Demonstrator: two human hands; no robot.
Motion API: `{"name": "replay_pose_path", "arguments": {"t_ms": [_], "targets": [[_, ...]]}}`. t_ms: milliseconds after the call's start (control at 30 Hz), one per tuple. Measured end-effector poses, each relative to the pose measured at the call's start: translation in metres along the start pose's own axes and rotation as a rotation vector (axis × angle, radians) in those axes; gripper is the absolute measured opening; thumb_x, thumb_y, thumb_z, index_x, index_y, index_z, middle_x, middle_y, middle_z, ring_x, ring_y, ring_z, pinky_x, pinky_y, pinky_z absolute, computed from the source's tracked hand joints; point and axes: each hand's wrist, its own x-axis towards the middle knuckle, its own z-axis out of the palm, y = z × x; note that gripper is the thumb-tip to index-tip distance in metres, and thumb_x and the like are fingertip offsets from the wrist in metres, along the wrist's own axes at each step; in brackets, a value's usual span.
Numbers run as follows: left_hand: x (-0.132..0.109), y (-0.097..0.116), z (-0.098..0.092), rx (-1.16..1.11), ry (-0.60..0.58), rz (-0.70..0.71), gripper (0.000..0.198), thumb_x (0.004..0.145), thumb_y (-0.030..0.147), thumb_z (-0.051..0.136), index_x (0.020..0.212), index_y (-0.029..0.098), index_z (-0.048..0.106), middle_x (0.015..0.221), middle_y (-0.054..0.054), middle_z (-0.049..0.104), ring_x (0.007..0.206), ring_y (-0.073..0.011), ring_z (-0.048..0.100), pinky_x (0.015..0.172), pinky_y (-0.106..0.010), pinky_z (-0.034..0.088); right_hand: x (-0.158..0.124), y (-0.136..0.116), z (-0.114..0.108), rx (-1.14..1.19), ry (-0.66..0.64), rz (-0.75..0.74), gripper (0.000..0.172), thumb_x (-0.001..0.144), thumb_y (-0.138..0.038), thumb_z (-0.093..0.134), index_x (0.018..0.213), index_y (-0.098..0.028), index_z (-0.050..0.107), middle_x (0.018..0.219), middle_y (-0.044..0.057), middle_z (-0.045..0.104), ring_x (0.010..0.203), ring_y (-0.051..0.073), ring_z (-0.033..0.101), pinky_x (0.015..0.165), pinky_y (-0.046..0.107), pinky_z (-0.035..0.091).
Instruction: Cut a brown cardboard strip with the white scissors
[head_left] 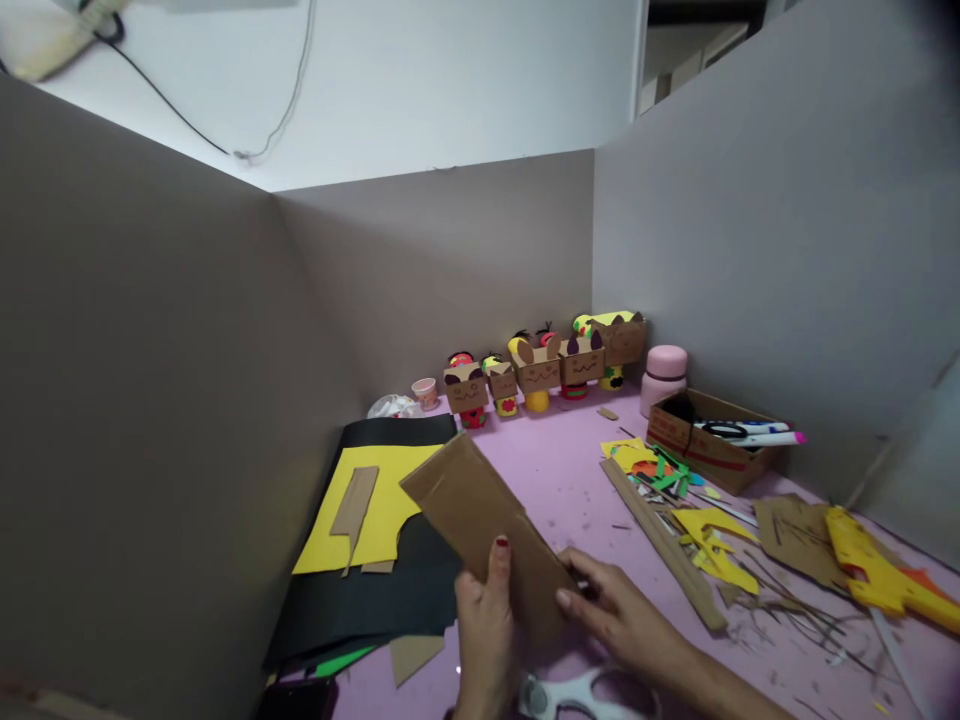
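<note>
A long folded piece of brown cardboard [480, 505] is held up at a tilt above the pink table. My left hand [487, 620] grips its lower left part, the thumb lying on the front face. At the lower right edge, my right hand [607, 610] pinches the cardboard between thumb and fingers. White-handled scissors [577, 695] lie just below the hands, partly cut off by the frame's bottom edge. Left of the cardboard, a yellow sheet [330, 520] with a brown cardboard scrap [356, 503] on it rests on black sheets [424, 570].
Several cardboard-faced figures [540, 372] line the back. A pink bottle [664, 380] and a box of pens [705, 465] stand at the right. Nearby are a cardboard strip [664, 545], paper scraps [716, 550] and a yellow glue gun [874, 570]. Grey partitions enclose the table.
</note>
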Motion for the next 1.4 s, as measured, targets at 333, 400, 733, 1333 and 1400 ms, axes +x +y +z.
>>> {"name": "replay_pose_path", "arguments": {"t_ms": [333, 400, 733, 1333, 1400], "targets": [[0.035, -0.026, 0.016, 0.122, -0.320, -0.004, 0.030, 0.071, 0.035, 0.068, 0.089, 0.012, 0.067, 0.085, -0.010, 0.073, 0.075, -0.0219, 0.066, 0.068, -0.030, 0.051, 0.021, 0.050, -0.009, -0.012, 0.125, 0.019, 0.026, 0.077, -0.029, 0.056, 0.098, -0.017, 0.064, 0.094, 0.008, 0.068, 0.087, 0.025, 0.058, 0.082, 0.036, 0.044], [0.036, -0.027, 0.013, 0.128, -0.328, -0.014, 0.030, 0.069, 0.034, 0.069, 0.090, 0.012, 0.067, 0.084, -0.010, 0.073, 0.075, -0.0222, 0.066, 0.068, -0.030, 0.051, 0.021, 0.052, -0.008, -0.017, 0.134, 0.019, 0.028, 0.077, -0.031, 0.056, 0.100, -0.017, 0.064, 0.095, 0.009, 0.068, 0.088, 0.025, 0.058, 0.082, 0.037, 0.045], [0.035, -0.028, 0.009, 0.085, -0.345, -0.015, 0.025, 0.065, 0.030, 0.073, 0.080, 0.011, 0.068, 0.080, -0.012, 0.074, 0.068, -0.0213, 0.066, 0.063, -0.030, 0.051, 0.022, 0.052, -0.007, -0.019, 0.132, 0.006, 0.026, 0.077, -0.028, 0.056, 0.100, -0.017, 0.062, 0.099, 0.010, 0.067, 0.094, 0.025, 0.058, 0.086, 0.036, 0.044], [0.026, -0.039, -0.029, 0.099, -0.233, -0.108, 0.040, 0.050, 0.035, 0.082, 0.073, 0.004, 0.072, 0.073, -0.017, 0.074, 0.067, -0.0269, 0.066, 0.061, -0.033, 0.049, 0.008, 0.017, -0.008, 0.229, -0.025, 0.046, 0.038, 0.074, -0.052, 0.060, 0.076, -0.014, 0.058, 0.068, 0.000, 0.054, 0.070, 0.017, 0.051, 0.062, 0.027, 0.038], [0.022, -0.035, -0.030, 0.102, -0.223, -0.112, 0.041, 0.051, 0.038, 0.081, 0.074, 0.004, 0.072, 0.072, -0.016, 0.074, 0.069, -0.0284, 0.066, 0.064, -0.035, 0.050, 0.010, 0.016, -0.009, 0.277, 0.006, 0.109, 0.038, 0.073, -0.053, 0.060, 0.076, -0.016, 0.055, 0.064, -0.003, 0.050, 0.062, 0.014, 0.049, 0.056, 0.025, 0.037]]}}
